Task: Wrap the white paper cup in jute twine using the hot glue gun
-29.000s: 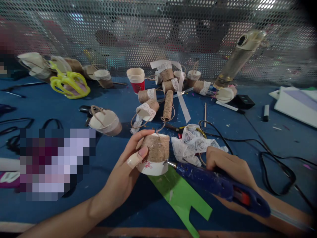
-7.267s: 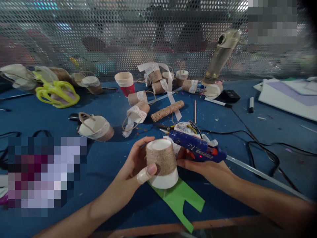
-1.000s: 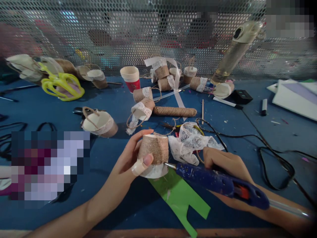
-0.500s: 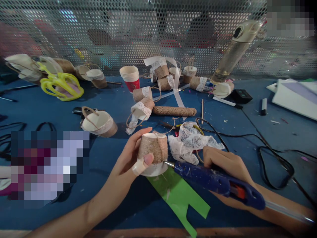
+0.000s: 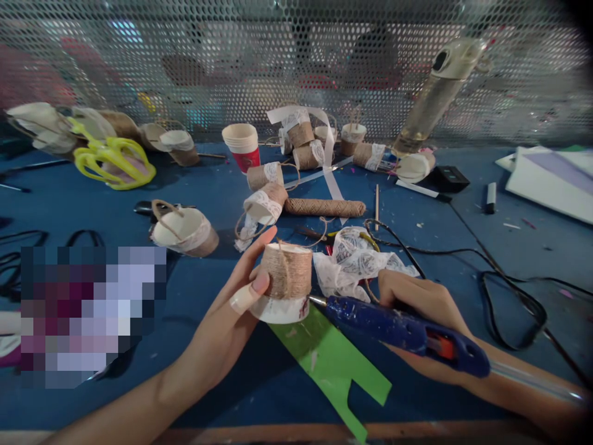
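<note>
Held in my left hand is a small paper cup, upside down and wound with brown twine, its white rim bare at the bottom. The thumb, with a plaster on it, presses the cup's side. My right hand grips a blue hot glue gun, with a clear glue stick at its back. The metal nozzle points left and sits at the cup's right side, by the twine's lower edge. White lace lies just behind the nozzle. Under the cup is a green cut sheet.
Behind stand twine-wrapped cups with lace, a roll of twine, red stacked cups and a wooden stick. A handled cup lies left. Black cable loops on the right. A perforated metal screen closes the back.
My left hand has turned the cup, so a loose twine strand now faces front and a dark red print shows on the rim. The glue gun has stayed nearly in place.
</note>
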Action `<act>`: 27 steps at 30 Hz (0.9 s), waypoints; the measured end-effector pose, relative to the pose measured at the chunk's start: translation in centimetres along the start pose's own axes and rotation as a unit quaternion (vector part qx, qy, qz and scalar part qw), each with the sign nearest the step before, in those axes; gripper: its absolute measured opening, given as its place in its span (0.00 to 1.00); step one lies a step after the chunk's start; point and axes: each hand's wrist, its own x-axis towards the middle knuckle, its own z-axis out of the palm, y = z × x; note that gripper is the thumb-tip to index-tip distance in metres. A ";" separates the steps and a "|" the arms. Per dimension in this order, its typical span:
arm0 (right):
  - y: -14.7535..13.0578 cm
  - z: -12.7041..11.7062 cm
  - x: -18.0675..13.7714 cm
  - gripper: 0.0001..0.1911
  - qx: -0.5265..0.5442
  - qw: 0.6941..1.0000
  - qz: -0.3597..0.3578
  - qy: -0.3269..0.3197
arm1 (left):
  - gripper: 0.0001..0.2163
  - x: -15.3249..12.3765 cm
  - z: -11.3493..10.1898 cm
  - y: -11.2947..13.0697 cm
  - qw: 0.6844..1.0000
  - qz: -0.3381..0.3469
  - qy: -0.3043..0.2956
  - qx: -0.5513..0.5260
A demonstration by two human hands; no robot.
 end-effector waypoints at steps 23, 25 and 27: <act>-0.5 -0.3 0.2 0.13 -0.044 0.999 -0.016 0.003 | 0.20 0.3 0.2 0.2 0.997 -0.059 0.001 -0.049; -0.4 -0.2 0.1 0.13 -0.044 0.999 -0.019 0.002 | 0.19 0.3 0.2 0.1 0.998 -0.051 0.001 -0.047; -0.3 -0.2 0.1 0.12 -0.040 0.999 -0.018 -0.002 | 0.17 0.3 0.1 0.0 0.998 -0.047 -0.003 -0.051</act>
